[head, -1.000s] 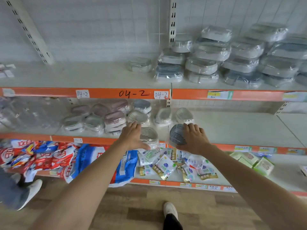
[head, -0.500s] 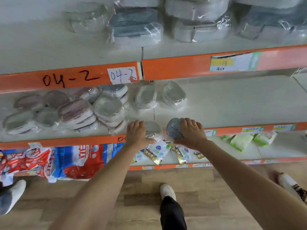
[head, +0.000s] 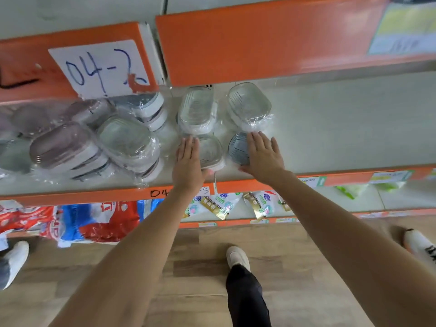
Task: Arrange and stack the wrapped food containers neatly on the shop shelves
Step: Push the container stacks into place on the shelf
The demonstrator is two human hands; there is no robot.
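I am watching both hands reaching onto the middle shelf (head: 330,128). The left hand (head: 188,161) is lying flat, fingers straight and together, its grip fully open and pressing on the left side of a clear wrapped container (head: 210,151) that is sitting near the shelf's front edge. The right hand (head: 264,156) is also lying flat with straight fingers, its grip open and resting over the right side of a grey wrapped container (head: 237,148), which is sitting just beside the clear one, between the two hands. Directly beyond the left grip a second clear container (head: 198,109) is touching the one under it; beyond the right grip a third clear container (head: 249,106) is standing just behind the grey one. Off to the left of the left grip a loose pile of wrapped containers (head: 94,140) is leaning unevenly. Above the grips, a paper label (head: 101,69) is hanging on the orange shelf edge (head: 259,38).
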